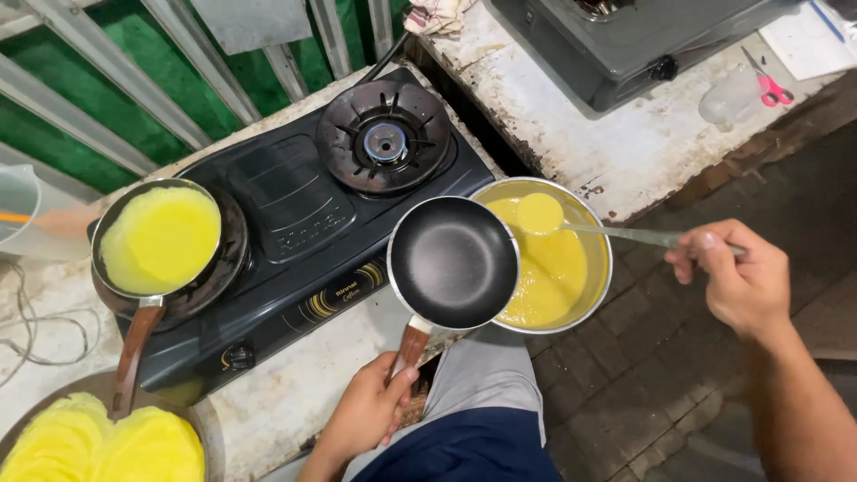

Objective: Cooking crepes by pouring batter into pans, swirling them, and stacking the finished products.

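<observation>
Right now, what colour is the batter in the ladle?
Yellow batter, best seen in the head view.

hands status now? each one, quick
Left hand: closed on the handle of the empty black pan.
Right hand: closed on the ladle, its bowl full of yellow batter.

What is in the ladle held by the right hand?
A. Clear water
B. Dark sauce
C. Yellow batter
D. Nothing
C: the right hand holds a ladle filled with yellow batter, raised over the metal bowl of the same batter, while the left hand holds an empty black pan.
</observation>
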